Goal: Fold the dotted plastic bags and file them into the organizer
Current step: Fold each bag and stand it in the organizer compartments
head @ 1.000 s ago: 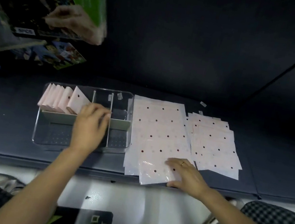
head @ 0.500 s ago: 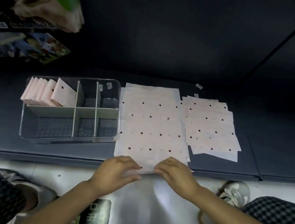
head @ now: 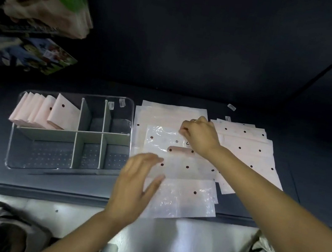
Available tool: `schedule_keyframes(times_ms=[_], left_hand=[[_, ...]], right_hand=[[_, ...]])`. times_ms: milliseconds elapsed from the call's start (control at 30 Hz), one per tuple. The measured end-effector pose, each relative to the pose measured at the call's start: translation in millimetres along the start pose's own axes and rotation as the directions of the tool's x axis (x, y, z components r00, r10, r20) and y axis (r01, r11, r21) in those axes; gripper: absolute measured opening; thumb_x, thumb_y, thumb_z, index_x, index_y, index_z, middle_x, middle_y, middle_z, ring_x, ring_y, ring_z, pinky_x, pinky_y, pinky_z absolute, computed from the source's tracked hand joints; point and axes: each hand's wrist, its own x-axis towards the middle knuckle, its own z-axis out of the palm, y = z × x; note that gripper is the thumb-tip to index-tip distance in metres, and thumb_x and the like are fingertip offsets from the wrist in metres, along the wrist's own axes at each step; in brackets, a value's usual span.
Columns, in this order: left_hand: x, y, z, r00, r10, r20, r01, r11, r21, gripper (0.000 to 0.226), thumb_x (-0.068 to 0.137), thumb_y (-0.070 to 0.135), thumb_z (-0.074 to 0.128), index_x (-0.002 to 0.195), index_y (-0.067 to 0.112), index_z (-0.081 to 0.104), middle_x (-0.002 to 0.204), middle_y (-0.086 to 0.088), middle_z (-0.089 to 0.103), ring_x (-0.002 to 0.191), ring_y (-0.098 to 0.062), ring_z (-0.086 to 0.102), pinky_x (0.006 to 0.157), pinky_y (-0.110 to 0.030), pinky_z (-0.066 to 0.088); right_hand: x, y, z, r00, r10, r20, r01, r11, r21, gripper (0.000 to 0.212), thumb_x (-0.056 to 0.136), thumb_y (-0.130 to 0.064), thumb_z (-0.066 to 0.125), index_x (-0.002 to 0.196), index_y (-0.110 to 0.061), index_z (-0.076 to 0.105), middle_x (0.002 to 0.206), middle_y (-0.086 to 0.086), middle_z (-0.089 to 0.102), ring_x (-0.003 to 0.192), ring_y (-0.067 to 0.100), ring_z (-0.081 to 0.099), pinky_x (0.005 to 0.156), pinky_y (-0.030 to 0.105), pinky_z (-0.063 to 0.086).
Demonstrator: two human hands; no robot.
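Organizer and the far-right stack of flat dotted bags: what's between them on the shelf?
In the head view, the middle pile of dotted bags lies between the organizer and the right stack. The top bag is being folded there by both hands.

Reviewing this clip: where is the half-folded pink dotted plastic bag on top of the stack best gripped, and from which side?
Judging from this frame, the half-folded pink dotted plastic bag is best pinched at its turned-over edge, from above on the far side, where the right hand grips it. It lies flat on the stack, so only that raised edge gives purchase.
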Motion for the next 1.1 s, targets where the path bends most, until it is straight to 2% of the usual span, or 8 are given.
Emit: schedule_keyframes(times_ms=[233,367,533,633,700,800,933,1100], left_hand=[[-22.8,-37.7,28.3,0.919,0.037,0.392,-0.232,0.855,0.464,0.062,0.077,0.043,0.072,0.129,0.011,0.058,0.140,-0.005,0.050,0.130,-0.025,0.046,0.111,-0.039,0.022],[-20.6,-49.4,32.4,0.904,0.018,0.428,-0.266,0.808,0.527,0.066,0.075,0.049,0.071,0.126,0.009,0.060,0.136,-0.007,0.054,0.125,-0.024,0.052,0.099,-0.043,0.046],[-17.2,-51.7,33.3,0.863,-0.061,0.501,-0.260,0.798,0.544,0.061,0.089,0.052,0.031,0.130,0.016,0.057,0.136,-0.008,0.054,0.124,-0.024,0.052,0.095,-0.047,0.049],[-17.2,-52.1,30.8,0.840,-0.088,0.536,-0.262,0.799,0.542,0.062,0.089,0.053,0.027,0.132,0.017,0.055,0.138,-0.010,0.051,0.126,-0.026,0.051,0.096,-0.048,0.047],[-16.8,-51.9,28.3,0.831,-0.121,0.543,-0.261,0.777,0.573,0.065,0.091,0.054,0.020,0.140,0.019,0.044,0.147,-0.010,0.039,0.135,-0.026,0.039,0.105,-0.050,0.038],[-22.7,-63.5,27.3,0.787,-0.149,0.599,-0.289,0.769,0.571,0.069,0.089,0.058,-0.001,0.147,0.021,-0.014,0.154,-0.003,-0.020,0.142,-0.022,-0.019,0.115,-0.044,-0.014],[-31.6,-69.4,21.2,0.789,-0.187,0.585,-0.268,0.752,0.602,0.072,0.092,0.058,0.003,0.145,0.016,-0.020,0.151,0.000,-0.027,0.137,-0.018,-0.029,0.110,-0.037,-0.023],[-32.2,-61.0,21.0,0.801,-0.219,0.557,-0.170,0.809,0.563,0.070,0.097,0.056,0.016,0.149,0.016,-0.009,0.152,0.003,-0.023,0.142,-0.015,-0.022,0.115,-0.031,-0.017]], right_hand=[[41.6,-2.6,41.1,0.992,0.067,0.107,-0.056,0.993,-0.100,0.029,0.098,-0.030,0.037,0.114,-0.018,0.059,0.110,0.006,0.061,0.113,0.026,0.042,0.091,0.036,0.033],[30.6,-5.7,50.6,0.998,0.068,0.013,-0.067,0.997,-0.046,0.028,0.097,-0.027,0.041,0.120,-0.017,0.055,0.120,0.007,0.053,0.113,0.027,0.042,0.092,0.035,0.032],[-44.3,-34.1,67.6,0.947,-0.260,-0.188,0.266,0.964,0.006,0.035,0.086,-0.017,0.065,0.119,-0.006,0.063,0.122,0.013,0.063,0.111,0.029,0.060,0.096,0.039,0.046],[-99.5,-35.4,84.8,0.909,-0.406,-0.088,0.401,0.913,-0.074,0.049,0.081,-0.033,0.072,0.122,-0.008,0.062,0.128,0.006,0.060,0.119,0.020,0.057,0.099,0.038,0.047],[-123.9,-17.1,88.3,0.932,-0.364,-0.001,0.361,0.924,-0.127,0.053,0.085,-0.037,0.065,0.129,-0.008,0.056,0.136,0.006,0.053,0.126,0.019,0.051,0.105,0.039,0.041],[-144.0,16.4,82.8,0.977,-0.209,-0.030,0.201,0.962,-0.183,0.051,0.100,-0.038,0.032,0.130,-0.003,0.054,0.138,0.009,0.051,0.125,0.024,0.051,0.114,0.036,0.024],[-153.3,33.8,67.5,0.993,-0.071,-0.098,0.057,0.989,-0.137,0.074,0.102,-0.040,0.007,0.110,0.001,0.068,0.119,0.013,0.065,0.110,0.028,0.063,0.096,0.047,0.048],[-126.8,9.5,58.7,0.969,-0.077,-0.236,0.079,0.997,-0.001,0.012,0.078,-0.014,0.075,0.088,-0.007,0.075,0.096,0.009,0.072,0.086,0.027,0.069,0.078,0.037,0.055]])
